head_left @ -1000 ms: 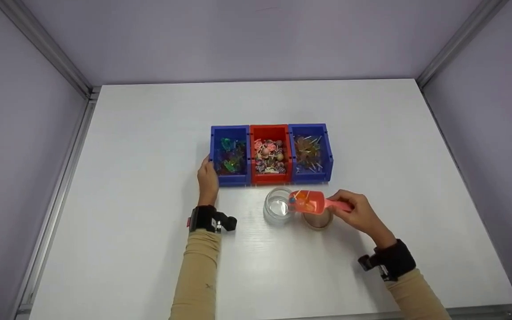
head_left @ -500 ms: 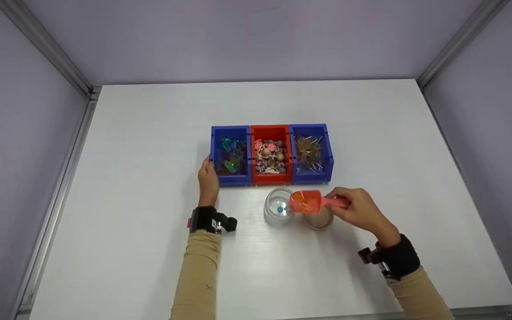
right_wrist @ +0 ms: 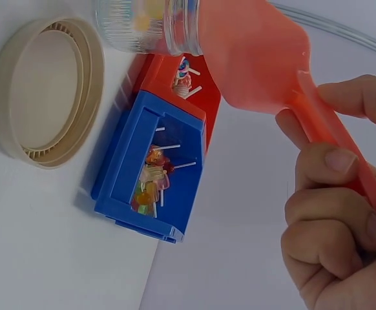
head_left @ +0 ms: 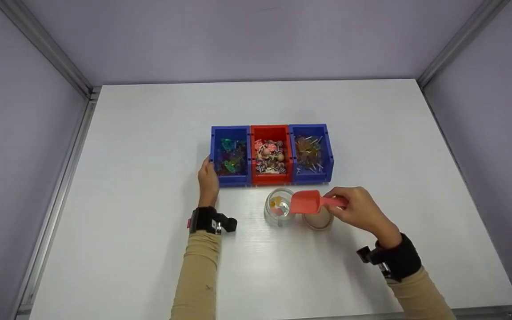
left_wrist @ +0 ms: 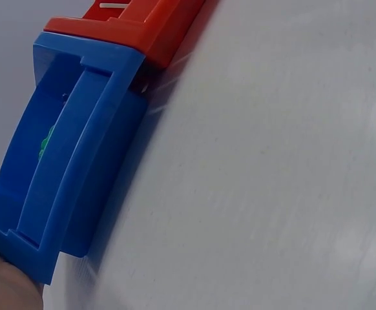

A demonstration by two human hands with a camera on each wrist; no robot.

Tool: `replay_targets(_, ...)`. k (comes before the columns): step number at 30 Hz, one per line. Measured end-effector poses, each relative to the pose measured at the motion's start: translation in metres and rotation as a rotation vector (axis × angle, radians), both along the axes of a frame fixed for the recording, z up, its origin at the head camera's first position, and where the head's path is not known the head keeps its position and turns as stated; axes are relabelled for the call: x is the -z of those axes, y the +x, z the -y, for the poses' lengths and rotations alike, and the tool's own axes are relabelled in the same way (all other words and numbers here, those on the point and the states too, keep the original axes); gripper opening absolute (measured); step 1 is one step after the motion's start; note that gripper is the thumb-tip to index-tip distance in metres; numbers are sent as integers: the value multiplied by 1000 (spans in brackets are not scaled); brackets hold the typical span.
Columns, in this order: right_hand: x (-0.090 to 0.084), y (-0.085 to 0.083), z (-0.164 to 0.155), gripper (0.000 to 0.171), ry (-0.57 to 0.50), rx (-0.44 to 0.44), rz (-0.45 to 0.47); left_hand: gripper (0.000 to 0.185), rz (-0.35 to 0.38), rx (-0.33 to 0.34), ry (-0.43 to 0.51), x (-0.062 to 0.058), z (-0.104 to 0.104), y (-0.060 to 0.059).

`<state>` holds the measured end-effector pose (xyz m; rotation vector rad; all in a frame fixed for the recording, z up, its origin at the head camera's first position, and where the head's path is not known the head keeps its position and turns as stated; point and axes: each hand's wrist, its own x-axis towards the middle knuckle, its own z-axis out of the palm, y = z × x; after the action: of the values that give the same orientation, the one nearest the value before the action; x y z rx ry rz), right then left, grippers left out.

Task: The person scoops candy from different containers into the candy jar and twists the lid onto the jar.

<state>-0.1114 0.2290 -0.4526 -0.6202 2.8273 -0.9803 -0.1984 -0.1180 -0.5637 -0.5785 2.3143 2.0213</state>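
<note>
The right hand (head_left: 357, 212), as I see it from my station, grips the pink scoop (head_left: 306, 202) by its handle, the bowl tipped at the right of the glass jar's (head_left: 278, 220) mouth. The jar stands on the near side of the red bin (head_left: 271, 178), yellow and pinkish candies (head_left: 276, 202) inside. The lid (head_left: 318, 221) lies to its right. The left hand (head_left: 208, 182) is against the left blue bin (head_left: 234, 180); I cannot tell whether its fingers curl.
</note>
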Motion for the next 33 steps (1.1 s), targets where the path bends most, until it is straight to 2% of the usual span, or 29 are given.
replay_targets(12,1,3,-2,13,7,-13,11,49,-20,-24,0,1,-1,0)
replay_targets(22,-2,1,-3,13,-35,-19,61,48,-4,0,9,1,0,1)
replay_targets(26,-9,-3,-3,11,-53,5,60,48,-1,0,12,0,0,0)
replay_targets(33,-19,-19,-5,11,-1,72,44,49,11,-12,13,2,0,-1)
